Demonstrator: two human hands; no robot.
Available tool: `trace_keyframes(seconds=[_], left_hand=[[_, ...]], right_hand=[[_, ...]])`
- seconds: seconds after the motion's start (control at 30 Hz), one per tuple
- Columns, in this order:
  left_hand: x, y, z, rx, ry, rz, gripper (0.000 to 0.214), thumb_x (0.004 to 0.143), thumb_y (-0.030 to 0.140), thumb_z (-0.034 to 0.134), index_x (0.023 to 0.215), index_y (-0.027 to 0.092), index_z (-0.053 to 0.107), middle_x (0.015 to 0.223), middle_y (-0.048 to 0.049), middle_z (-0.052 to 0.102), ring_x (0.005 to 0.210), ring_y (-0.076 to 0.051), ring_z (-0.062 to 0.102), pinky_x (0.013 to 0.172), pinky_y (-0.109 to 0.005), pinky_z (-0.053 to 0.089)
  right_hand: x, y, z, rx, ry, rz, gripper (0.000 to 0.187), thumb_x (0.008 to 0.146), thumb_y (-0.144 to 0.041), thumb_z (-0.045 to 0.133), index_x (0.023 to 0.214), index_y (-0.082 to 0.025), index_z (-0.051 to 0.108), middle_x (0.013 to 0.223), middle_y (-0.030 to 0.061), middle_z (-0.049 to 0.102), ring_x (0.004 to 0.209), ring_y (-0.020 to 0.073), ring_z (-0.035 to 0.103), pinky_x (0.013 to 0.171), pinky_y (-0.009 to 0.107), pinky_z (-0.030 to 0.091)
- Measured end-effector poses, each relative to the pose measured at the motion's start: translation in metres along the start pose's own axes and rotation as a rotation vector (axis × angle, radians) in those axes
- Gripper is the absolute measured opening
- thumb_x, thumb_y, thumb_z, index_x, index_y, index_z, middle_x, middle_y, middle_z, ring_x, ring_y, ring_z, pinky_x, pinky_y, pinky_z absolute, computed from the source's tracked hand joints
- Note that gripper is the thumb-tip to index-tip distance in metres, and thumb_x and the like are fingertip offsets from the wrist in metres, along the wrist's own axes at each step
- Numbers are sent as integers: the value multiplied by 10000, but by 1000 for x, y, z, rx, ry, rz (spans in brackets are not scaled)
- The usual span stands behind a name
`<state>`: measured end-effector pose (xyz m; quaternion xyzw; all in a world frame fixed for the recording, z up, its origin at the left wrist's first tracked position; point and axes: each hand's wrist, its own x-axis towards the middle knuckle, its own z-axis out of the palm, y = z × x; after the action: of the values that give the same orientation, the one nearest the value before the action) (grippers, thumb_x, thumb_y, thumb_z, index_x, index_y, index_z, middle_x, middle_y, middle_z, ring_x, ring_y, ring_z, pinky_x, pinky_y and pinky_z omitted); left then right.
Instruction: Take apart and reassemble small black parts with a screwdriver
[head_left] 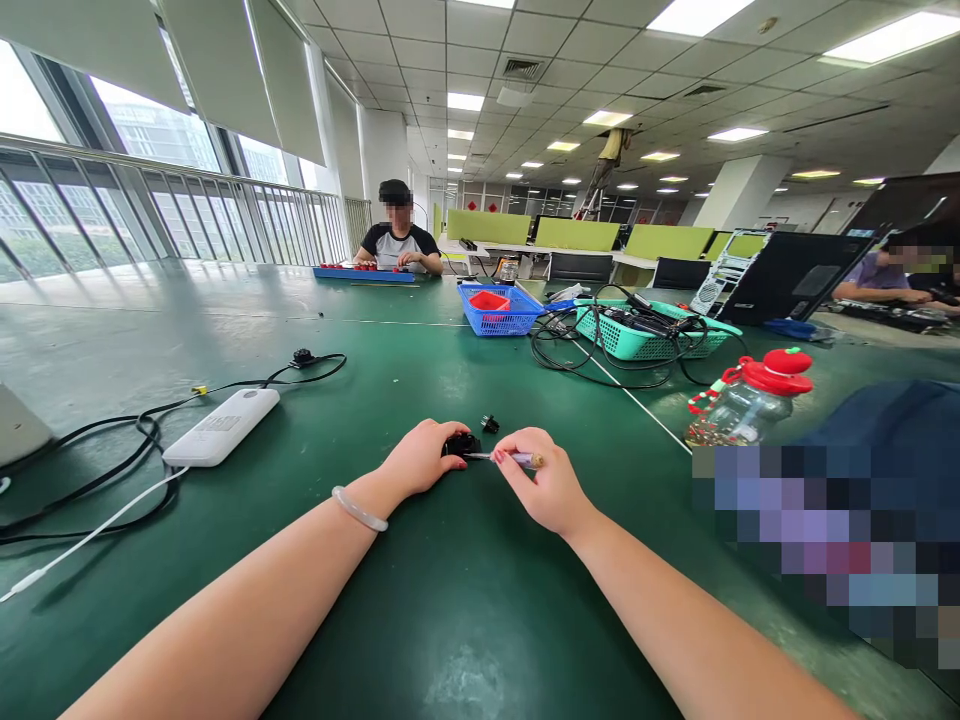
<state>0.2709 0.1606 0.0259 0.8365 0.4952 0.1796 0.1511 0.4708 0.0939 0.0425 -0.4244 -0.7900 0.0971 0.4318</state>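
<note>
On the green table, my left hand [424, 458] is closed around a small black part [460, 445], whose exact kind I cannot make out. My right hand [541, 480] grips a screwdriver [525, 460] by its pale handle. The thin metal shaft points left and its tip meets the black part, held nearly level just above the tabletop. Another small black piece [490, 424] lies just beyond, between both hands. The far side of the held part is partly hidden by my left fingers.
A white power bank [225, 425] and black cables [150, 440] lie left. Ahead stand a blue basket [501, 318] and a teal basket [637, 340] heaped with cables. A red-lidded bottle [750, 400] is at right. One person [397, 240] sits across, another [892, 270] at far right.
</note>
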Motion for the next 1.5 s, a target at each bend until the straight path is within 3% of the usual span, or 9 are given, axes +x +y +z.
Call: trace_keyframes(seconds=[0.13, 0.37, 0.53, 0.63, 0.8, 1.03, 1.3, 1.4, 1.5], left_hand=[[-1, 1, -1, -10, 5, 10, 454, 786, 366, 650, 1226, 272, 594, 1062, -77, 666, 1049, -257, 594, 954, -388, 480], [-1, 2, 0, -30, -1, -3, 446, 777, 350, 654, 1211, 266, 600, 1052, -74, 665, 1015, -253, 600, 936, -389, 484], [-1, 1, -1, -40, -1, 11, 441, 781, 358, 641, 1210, 265, 601, 1058, -74, 669, 1031, -258, 598, 937, -397, 484], [-2, 1, -1, -36, -4, 7, 444, 782, 368, 640, 1211, 262, 602, 1060, -80, 668, 1029, -262, 598, 936, -409, 485], [-2, 1, 0, -34, 4, 5, 435, 783, 368, 644, 1206, 270, 606, 1059, -75, 668, 1032, -260, 602, 936, -402, 489], [-3, 3, 0, -7, 25, 59, 440, 809, 342, 627, 1234, 240, 581, 1077, -87, 666, 1051, -263, 587, 962, -424, 480], [-7, 11, -3, 11, 179, 169, 394, 885, 217, 487, 1276, 226, 524, 1217, -82, 617, 1174, -245, 508, 1060, -420, 416], [-6, 10, -3, 104, 240, 120, 420, 902, 198, 426, 1313, 244, 503, 1191, -89, 609, 1117, -252, 523, 1018, -433, 433], [-7, 8, -2, 242, 243, -35, 462, 916, 201, 353, 1358, 251, 478, 1168, -134, 580, 1036, -280, 553, 915, -457, 468]], right_hand=[[0, -3, 5, -11, -96, -29, 143, 891, -229, 530, 784, -241, 624, 785, -10, 701, 775, 174, 625, 858, 358, 436], [0, 7, -4, 41, 162, 66, 200, 913, -310, 488, 803, -228, 633, 818, 29, 699, 814, 202, 618, 791, 335, 459], [3, 13, -1, 73, 38, 188, 236, 901, -356, 486, 772, -226, 635, 751, 12, 675, 707, 183, 606, 684, 290, 451], [3, 13, -2, 125, 78, 247, 254, 895, -385, 482, 783, -220, 639, 766, 22, 675, 726, 189, 607, 658, 280, 442], [1, 12, -2, 121, 100, 195, 255, 894, -388, 481, 797, -219, 647, 822, 42, 690, 814, 214, 612, 724, 305, 442], [3, 12, 3, 173, 78, 212, 234, 887, -372, 499, 783, -218, 642, 783, 23, 681, 751, 192, 616, 705, 291, 451], [3, 12, 0, 237, 83, 202, 226, 878, -375, 517, 801, -217, 659, 775, 22, 671, 719, 180, 603, 680, 282, 447], [3, 16, -4, 283, 197, 228, 243, 872, -401, 516, 821, -209, 656, 775, 31, 657, 707, 177, 590, 662, 280, 445], [4, 23, -6, 242, 266, 325, 257, 873, -419, 500, 837, -210, 645, 752, 26, 633, 680, 173, 563, 635, 276, 431]])
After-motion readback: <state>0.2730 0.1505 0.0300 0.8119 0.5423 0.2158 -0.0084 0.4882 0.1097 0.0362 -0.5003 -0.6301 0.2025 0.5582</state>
